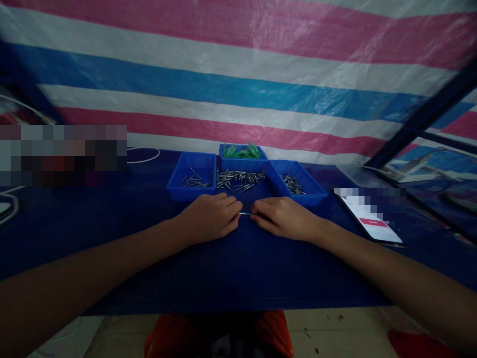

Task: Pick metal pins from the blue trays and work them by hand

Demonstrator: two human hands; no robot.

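Between my two hands a thin silvery metal pin [245, 214] lies level, just over the blue table. My left hand [212, 216] pinches its left end, and my right hand [283, 216] pinches the other end. The fingertips hide both ends, so I cannot tell whether it is one piece or two. Just beyond the hands, a pile of similar metal pins [240, 180] is spread on the table. A blue bin [194, 194] with some pins stands left of the pile. Another blue bin [307, 198], holding small metal pieces, stands to the right.
Behind the pile, a blue bin [244, 165] holds green pieces [242, 151]. A phone with a lit screen [368, 219] lies on the table [238, 278] at the right. White cable [145, 160] curls at the back left. A striped plastic sheet [231, 84] hangs behind the table.
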